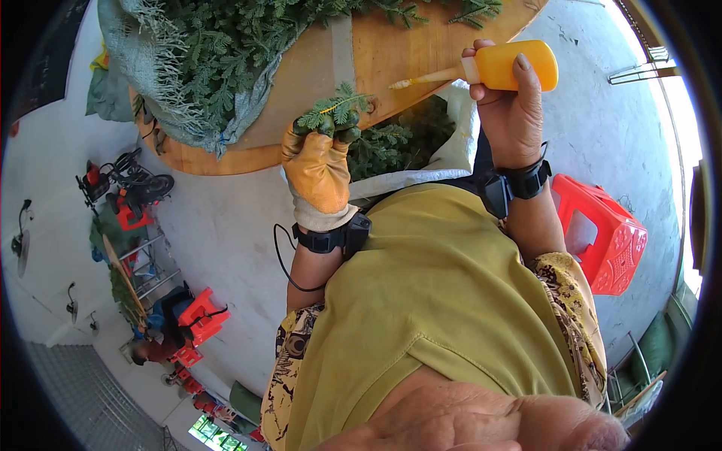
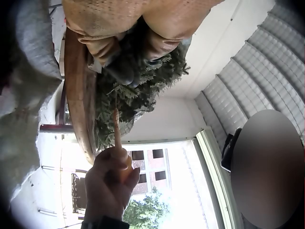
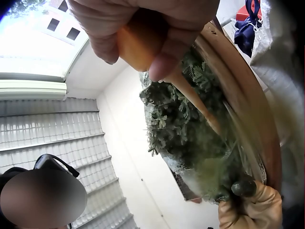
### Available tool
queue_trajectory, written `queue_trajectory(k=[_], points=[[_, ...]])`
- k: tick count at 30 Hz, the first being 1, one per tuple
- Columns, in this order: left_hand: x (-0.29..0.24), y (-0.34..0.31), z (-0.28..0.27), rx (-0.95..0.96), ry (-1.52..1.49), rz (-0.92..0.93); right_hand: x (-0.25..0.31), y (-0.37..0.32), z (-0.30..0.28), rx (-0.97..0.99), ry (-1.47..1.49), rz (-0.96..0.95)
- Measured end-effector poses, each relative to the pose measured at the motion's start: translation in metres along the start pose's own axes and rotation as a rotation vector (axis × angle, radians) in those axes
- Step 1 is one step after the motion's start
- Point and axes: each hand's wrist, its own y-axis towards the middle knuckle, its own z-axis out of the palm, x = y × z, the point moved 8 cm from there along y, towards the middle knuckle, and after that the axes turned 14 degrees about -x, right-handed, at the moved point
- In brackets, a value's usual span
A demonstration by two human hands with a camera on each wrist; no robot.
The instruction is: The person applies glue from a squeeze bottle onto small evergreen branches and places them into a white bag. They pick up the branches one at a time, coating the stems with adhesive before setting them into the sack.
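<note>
My left hand [image 1: 322, 173], in an orange-tan glove with dark green fingertips, pinches a small evergreen sprig [image 1: 337, 104] in front of the wooden table. The bare right hand [image 1: 513, 120] grips a yellow squeeze bottle [image 1: 530, 66] tilted on its side. Its long, tapering nozzle [image 1: 436, 77] points left toward the sprig, the tip a short way from it in the head view. In the right wrist view, thumb and fingers wrap the orange-looking bottle [image 3: 140, 45]. The left wrist view shows the nozzle [image 2: 117, 126] aimed up at the gloved fingertips.
A woven sack [image 1: 139, 56] of evergreen branches [image 1: 226, 45] lies on the wooden table [image 1: 406, 45]. Below its edge, a white sack [image 1: 406, 179] holds more greenery. A red stool [image 1: 620, 240] stands at the right. Farther left are a motorbike [image 1: 135, 180] and a seated person.
</note>
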Motion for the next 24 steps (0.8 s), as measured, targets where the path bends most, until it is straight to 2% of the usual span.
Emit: queue_trajectory(k=[5,8,10,11,13,14,18,20,22,23,24], points=[[-0.002,0.000,0.000,-0.009,0.019,-0.004,0.008,0.002,-0.005,-0.020,0.040,0.008],[-0.013,-0.005,-0.001,-0.086,-0.025,-0.014,0.015,0.003,-0.008,0.000,0.035,-0.008],[-0.022,-0.015,-0.005,-0.002,0.232,-0.041,0.015,0.005,-0.010,-0.017,0.017,-0.019],[-0.032,-0.019,-0.010,-0.007,0.241,-0.025,0.013,0.004,-0.007,-0.006,0.028,-0.009],[-0.032,-0.025,-0.030,-0.006,0.896,-0.119,0.012,0.005,-0.009,-0.046,0.012,0.007],[-0.036,-0.024,-0.031,0.105,0.947,-0.075,0.011,0.006,-0.010,-0.035,-0.016,-0.003],[-0.045,-0.021,-0.028,0.147,1.088,-0.036,0.008,0.007,-0.012,-0.112,-0.035,-0.045],[-0.068,-0.007,-0.023,-0.082,0.967,0.006,0.006,0.008,-0.012,-0.037,-0.037,-0.004],[-0.096,0.018,-0.016,-0.214,1.161,0.304,0.007,0.008,-0.013,-0.044,-0.039,-0.008],[-0.099,0.032,-0.010,-0.215,1.161,0.304,0.008,0.009,-0.013,-0.050,-0.041,-0.015],[-0.117,0.041,0.013,-0.207,1.530,0.686,0.009,0.009,-0.014,-0.051,-0.040,-0.015]])
